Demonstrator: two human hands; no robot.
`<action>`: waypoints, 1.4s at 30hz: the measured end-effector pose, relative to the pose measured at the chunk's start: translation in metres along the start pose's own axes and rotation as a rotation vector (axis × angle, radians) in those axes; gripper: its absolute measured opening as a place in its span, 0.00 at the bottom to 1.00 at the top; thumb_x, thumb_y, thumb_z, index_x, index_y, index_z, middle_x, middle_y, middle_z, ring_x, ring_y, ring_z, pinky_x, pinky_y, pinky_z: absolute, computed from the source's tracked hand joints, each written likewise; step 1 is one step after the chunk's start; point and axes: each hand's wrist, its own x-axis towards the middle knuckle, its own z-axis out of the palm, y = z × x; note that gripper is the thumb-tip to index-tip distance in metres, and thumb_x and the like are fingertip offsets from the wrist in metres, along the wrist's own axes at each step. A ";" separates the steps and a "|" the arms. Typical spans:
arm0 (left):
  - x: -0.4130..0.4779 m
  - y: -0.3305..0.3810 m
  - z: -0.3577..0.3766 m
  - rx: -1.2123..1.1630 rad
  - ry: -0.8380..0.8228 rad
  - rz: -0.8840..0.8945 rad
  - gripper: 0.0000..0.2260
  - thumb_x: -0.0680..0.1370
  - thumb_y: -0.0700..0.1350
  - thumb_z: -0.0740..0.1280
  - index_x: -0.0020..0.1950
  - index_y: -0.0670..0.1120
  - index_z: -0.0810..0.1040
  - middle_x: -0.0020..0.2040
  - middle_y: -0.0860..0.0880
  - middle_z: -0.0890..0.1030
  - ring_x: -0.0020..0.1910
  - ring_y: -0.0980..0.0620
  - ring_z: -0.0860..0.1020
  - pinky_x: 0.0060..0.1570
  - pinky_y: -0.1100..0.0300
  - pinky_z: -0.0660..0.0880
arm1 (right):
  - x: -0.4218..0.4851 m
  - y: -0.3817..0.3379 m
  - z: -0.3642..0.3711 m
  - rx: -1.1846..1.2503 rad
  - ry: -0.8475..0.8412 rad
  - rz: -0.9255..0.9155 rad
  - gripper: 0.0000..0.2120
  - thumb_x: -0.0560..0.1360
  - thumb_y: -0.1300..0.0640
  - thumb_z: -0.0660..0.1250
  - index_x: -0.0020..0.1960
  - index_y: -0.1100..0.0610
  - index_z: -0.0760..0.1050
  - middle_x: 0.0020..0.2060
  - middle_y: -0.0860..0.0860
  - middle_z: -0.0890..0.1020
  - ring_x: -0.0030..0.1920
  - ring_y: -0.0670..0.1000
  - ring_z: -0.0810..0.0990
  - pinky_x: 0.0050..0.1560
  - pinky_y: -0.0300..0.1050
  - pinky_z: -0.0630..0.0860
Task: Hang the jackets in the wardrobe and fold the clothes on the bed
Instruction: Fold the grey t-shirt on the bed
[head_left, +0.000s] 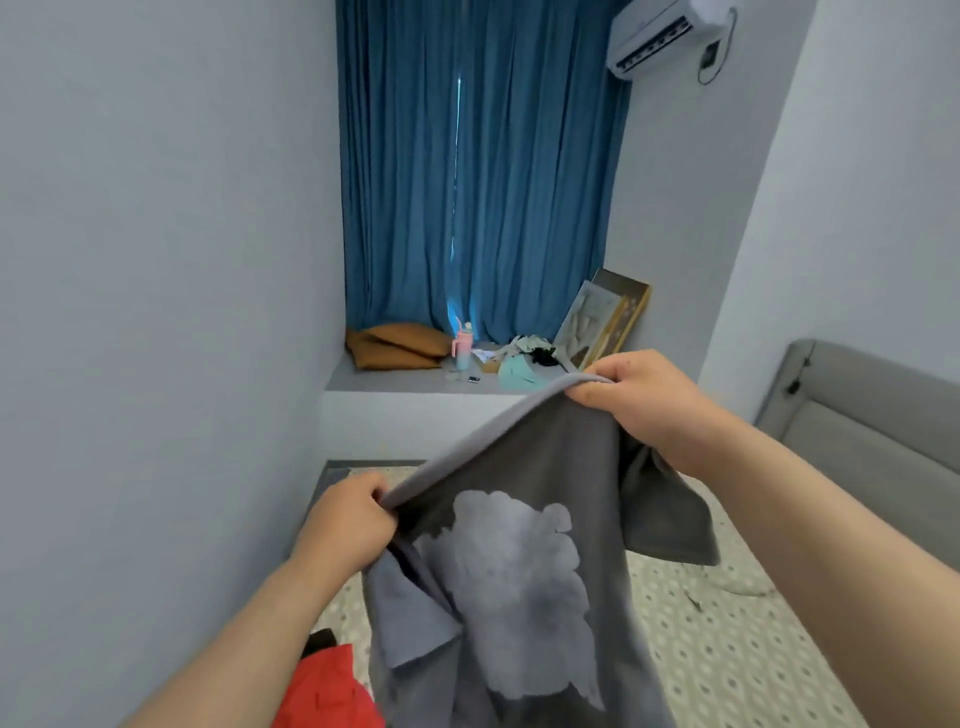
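Left hand (353, 519) and right hand (639, 400) pinch grey T-shirt (519, 571) shoulders; keep edge taut, lower flat onto bed (753, 623).

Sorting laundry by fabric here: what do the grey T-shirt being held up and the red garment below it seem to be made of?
Grey T-shirt: probably soft cotton-type jersey, matte; it hangs limp and folds between the left hand and right hand, with a pale flat print. Red garment: matte cloth, lightly creased; too little shows to say more.

dim, even light | glow through curtain (478, 171) gap | wide-angle bending | perhaps slightly soft
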 end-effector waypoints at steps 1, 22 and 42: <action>0.002 -0.001 0.003 -0.003 -0.076 -0.020 0.04 0.71 0.40 0.66 0.37 0.46 0.77 0.34 0.51 0.79 0.37 0.50 0.78 0.35 0.57 0.72 | 0.000 0.000 -0.009 -0.016 0.033 0.003 0.17 0.75 0.52 0.71 0.46 0.68 0.78 0.34 0.53 0.74 0.37 0.50 0.70 0.41 0.45 0.66; -0.028 0.140 -0.063 -0.325 -0.218 0.458 0.07 0.69 0.42 0.74 0.41 0.51 0.78 0.35 0.56 0.80 0.32 0.64 0.75 0.32 0.72 0.70 | -0.071 0.030 0.080 0.399 0.116 0.022 0.09 0.80 0.60 0.64 0.44 0.64 0.78 0.36 0.55 0.78 0.39 0.50 0.75 0.41 0.49 0.70; -0.049 0.136 -0.078 -0.847 -0.282 0.097 0.12 0.77 0.31 0.57 0.40 0.44 0.75 0.33 0.46 0.75 0.34 0.51 0.72 0.32 0.61 0.69 | -0.090 0.000 0.092 0.283 -0.305 -0.046 0.08 0.77 0.48 0.68 0.56 0.41 0.78 0.51 0.39 0.84 0.54 0.39 0.82 0.52 0.36 0.77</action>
